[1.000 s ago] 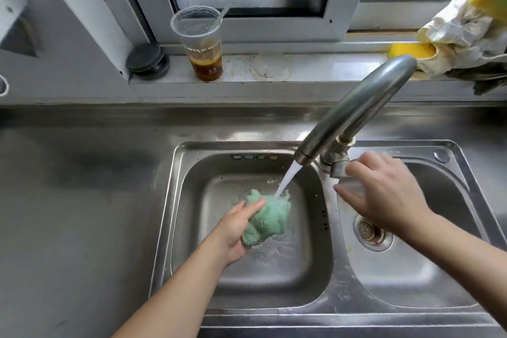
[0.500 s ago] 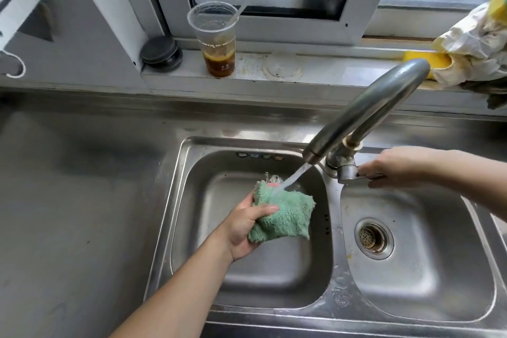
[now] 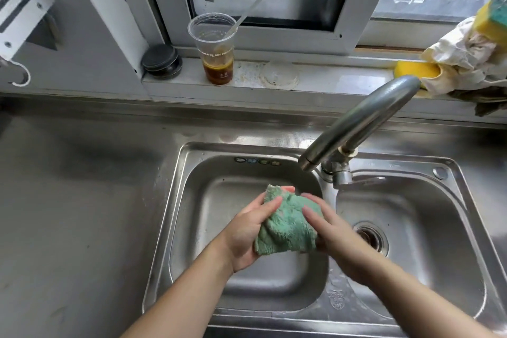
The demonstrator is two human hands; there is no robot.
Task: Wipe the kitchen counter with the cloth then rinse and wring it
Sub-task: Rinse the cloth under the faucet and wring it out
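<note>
**Steel sink, cloth in both hands**

Steel table (image 3: 68, 214) surrounds a double sink (image 3: 175, 214). Above its left basin, the bunched green cloth (image 3: 288, 225) is grasped by the left hand (image 3: 247, 230) and right hand (image 3: 332, 233), fingers curled around it, below the faucet (image 3: 356, 121).

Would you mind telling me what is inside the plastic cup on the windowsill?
The cup holds a shallow layer of dark brown liquid at the bottom and a straw leaning out to the right. Anything beneath the liquid is hidden.
</note>
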